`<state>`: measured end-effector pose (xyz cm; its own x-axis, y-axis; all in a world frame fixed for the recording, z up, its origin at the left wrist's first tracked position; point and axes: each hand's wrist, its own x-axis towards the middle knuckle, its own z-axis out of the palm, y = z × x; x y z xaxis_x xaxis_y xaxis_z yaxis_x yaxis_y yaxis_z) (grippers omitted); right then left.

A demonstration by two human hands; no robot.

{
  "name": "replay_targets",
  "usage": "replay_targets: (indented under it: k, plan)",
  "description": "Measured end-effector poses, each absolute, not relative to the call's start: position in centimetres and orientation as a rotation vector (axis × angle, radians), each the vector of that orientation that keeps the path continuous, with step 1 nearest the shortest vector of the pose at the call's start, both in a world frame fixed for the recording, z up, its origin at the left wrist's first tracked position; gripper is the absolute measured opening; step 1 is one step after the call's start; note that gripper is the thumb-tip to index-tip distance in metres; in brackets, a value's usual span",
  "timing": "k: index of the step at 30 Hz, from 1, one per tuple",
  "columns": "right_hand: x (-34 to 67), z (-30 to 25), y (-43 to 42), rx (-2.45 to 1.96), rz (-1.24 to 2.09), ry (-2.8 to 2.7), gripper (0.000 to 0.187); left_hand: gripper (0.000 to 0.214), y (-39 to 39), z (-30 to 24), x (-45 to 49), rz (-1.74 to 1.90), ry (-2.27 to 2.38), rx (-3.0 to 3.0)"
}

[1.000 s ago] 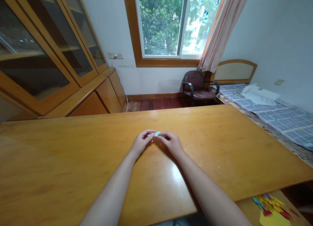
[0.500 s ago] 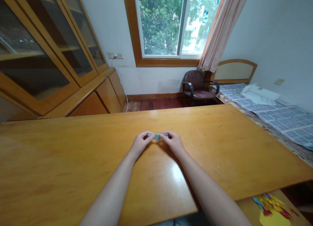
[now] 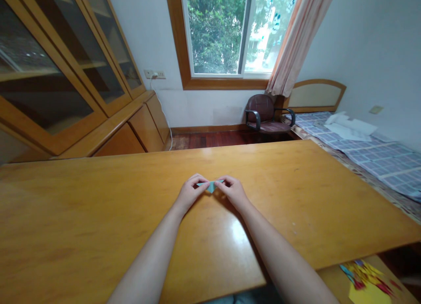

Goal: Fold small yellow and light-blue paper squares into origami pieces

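Observation:
A small light-blue folded paper (image 3: 211, 186) lies between my two hands near the middle of the wooden table (image 3: 98, 207). My left hand (image 3: 190, 191) pinches its left end with curled fingers. My right hand (image 3: 233, 191) pinches its right end the same way. The paper shows as a small downward-pointing triangle between the fingertips. Both forearms reach in from the bottom edge.
Colourful paper pieces (image 3: 365, 277) lie on a lower surface at the bottom right. A bed (image 3: 378, 157) stands to the right, a dark chair (image 3: 265, 115) under the window, and glass-door cabinets (image 3: 66, 84) line the left wall.
The paper has gone from a flat strip held level to a small triangle pointing down. Both hands have stayed in place, with the fingers drawn slightly closer.

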<state>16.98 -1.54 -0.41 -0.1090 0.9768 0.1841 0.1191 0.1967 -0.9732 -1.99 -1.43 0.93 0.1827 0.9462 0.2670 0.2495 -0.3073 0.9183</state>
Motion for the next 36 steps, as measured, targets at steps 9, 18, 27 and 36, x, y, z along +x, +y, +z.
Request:
replay_targets:
  k: [9, 18, 27, 36]
  plan:
    - [16.8, 0.2, -1.6, -1.024, 0.819, -1.655, 0.008, 0.019, -1.5, 0.8, -1.8, 1.132, 1.171, 1.808]
    - [16.7, -0.3, -1.6, -1.01, 0.732, -1.746, 0.008, 0.019, -1.8, 1.1, -1.5, 1.104, 1.191, 1.924]
    - [16.9, -0.3, -1.2, -1.124, 0.7, -1.6, 0.009, 0.017, -1.4, 0.8, -2.0, 1.161, 1.267, 1.831]
    - [17.5, -1.2, -0.4, -1.21, 0.759, -1.32, 0.016, 0.022, -0.9, 0.3, -2.5, 1.244, 1.323, 1.565]
